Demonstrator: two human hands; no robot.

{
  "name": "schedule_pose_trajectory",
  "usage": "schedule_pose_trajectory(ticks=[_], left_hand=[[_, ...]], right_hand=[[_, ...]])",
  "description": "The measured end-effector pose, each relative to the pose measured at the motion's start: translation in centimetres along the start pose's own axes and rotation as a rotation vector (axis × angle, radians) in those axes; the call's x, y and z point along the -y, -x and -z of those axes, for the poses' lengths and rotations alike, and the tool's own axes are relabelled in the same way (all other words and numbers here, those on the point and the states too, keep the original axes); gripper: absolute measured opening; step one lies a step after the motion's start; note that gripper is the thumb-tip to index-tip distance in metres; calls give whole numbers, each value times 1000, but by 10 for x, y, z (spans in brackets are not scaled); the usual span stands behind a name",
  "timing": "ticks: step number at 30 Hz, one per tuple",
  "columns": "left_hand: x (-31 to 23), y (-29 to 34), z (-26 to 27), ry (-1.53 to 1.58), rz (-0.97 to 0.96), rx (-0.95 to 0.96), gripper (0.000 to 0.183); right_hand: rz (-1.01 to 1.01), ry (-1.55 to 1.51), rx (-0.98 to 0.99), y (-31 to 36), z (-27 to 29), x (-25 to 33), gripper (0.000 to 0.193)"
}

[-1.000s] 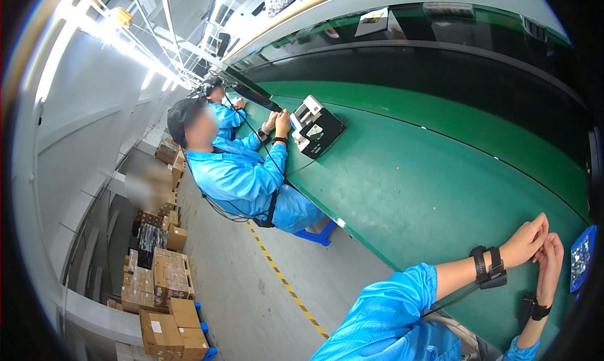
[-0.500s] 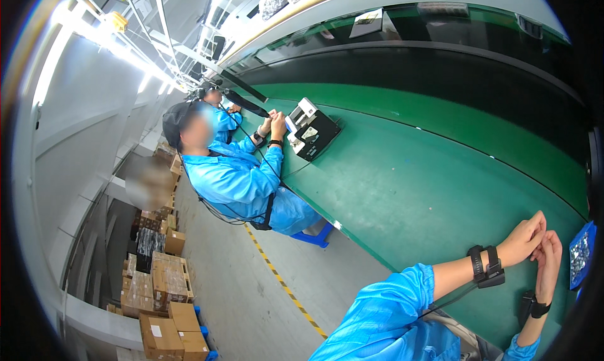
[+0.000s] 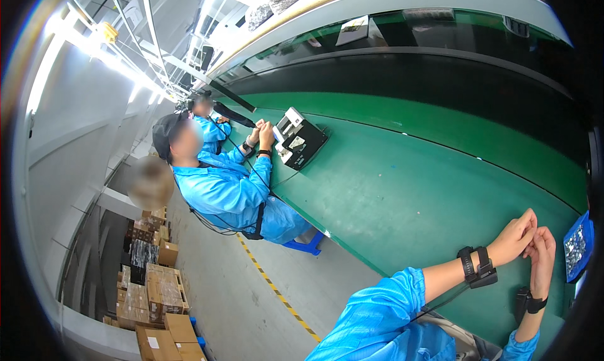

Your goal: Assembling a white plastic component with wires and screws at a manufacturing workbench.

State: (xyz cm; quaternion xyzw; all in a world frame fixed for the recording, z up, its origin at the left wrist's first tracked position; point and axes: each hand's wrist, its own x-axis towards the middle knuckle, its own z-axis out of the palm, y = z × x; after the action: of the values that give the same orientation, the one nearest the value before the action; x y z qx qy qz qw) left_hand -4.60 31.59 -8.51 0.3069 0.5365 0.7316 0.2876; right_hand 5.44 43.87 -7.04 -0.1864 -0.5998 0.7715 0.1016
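Note:
Low on the right, my left hand (image 3: 513, 240) and my right hand (image 3: 542, 253) meet just above the green tabletop. The fingertips of both are pinched close together and curled inward. Whatever lies between them is too small or too hidden to make out. Each wrist wears a black strap with a small dark box, and blue sleeves cover my forearms. Right beside my right hand stands a blue tray (image 3: 587, 226) with many small shiny pieces (image 3: 575, 248) in it.
A black-and-white bench device (image 3: 302, 141) stands farther along the green table (image 3: 390, 197). A co-worker in blue (image 3: 220, 185) sits by it, another person beyond. A dark trough (image 3: 402, 68) runs along the back. Cardboard boxes (image 3: 165, 288) are stacked on the floor at left.
The whole view has shifted slightly, so the co-workers and the device appear farther left. My hands keep their pinched pose together, with little visible change in the fingers.

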Motion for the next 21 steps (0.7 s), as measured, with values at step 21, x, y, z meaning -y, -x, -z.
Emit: schedule_pose_trajectory(ticks=[21], left_hand=[[-5, 4, 5, -119, 65, 59, 4]], right_hand=[[-41, -60, -14, 4, -1, 9, 14]])
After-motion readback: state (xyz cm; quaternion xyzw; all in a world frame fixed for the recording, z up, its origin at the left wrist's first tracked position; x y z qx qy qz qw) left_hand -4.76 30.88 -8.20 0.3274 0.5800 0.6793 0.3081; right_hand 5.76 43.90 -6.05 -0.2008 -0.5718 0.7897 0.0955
